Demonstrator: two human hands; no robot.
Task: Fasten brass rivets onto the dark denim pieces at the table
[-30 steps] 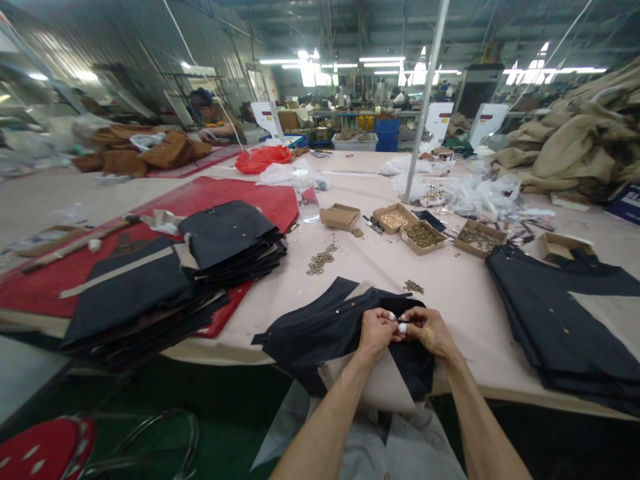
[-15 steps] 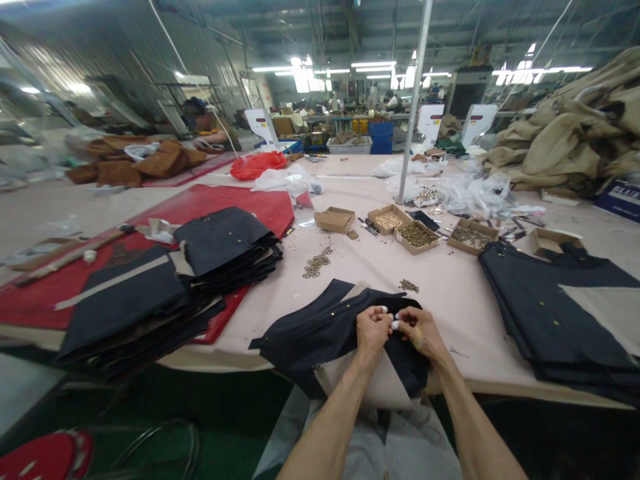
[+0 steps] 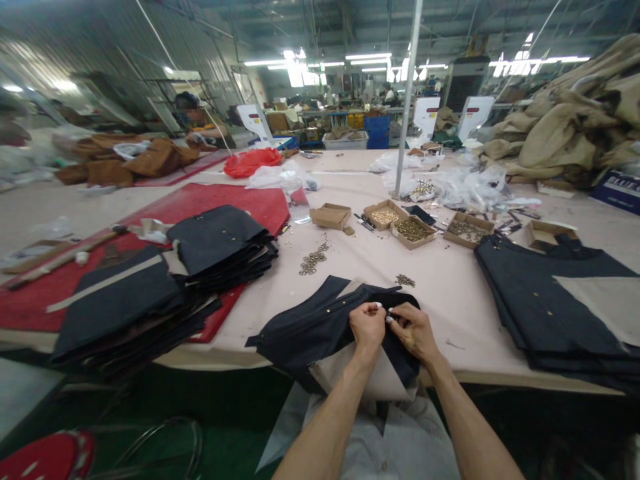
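Left hand (image 3: pixel 369 325), right hand (image 3: pixel 412 328) both pinching 1 black cloth piece (image 3: pixel 303 325); beyond, 2 metal heaps (image 3: pixel 313 260), 3 filled trays (image 3: pixel 407 241).

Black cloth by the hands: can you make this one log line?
left hand: at black cloth | right hand: beside left, at cloth | metal rings: loose on table

The pale-covered table (image 3: pixel 355 257) is overlaid at left by a red board (image 3: pixel 215 197), on which dark panels (image 3: pixel 220 237) are stacked. Farther in, shallow cardboard boxes (image 3: pixel 327 220) are set out — nearer, linked-looking metal rings (image 3: pixel 314 260) and a small metal heap (image 3: pixel 405 281) are scattered. Another dark stack (image 3: pixel 525 320) is laid at right; at the near edge, one dark piece (image 3: pixel 305 323) is partly supported.
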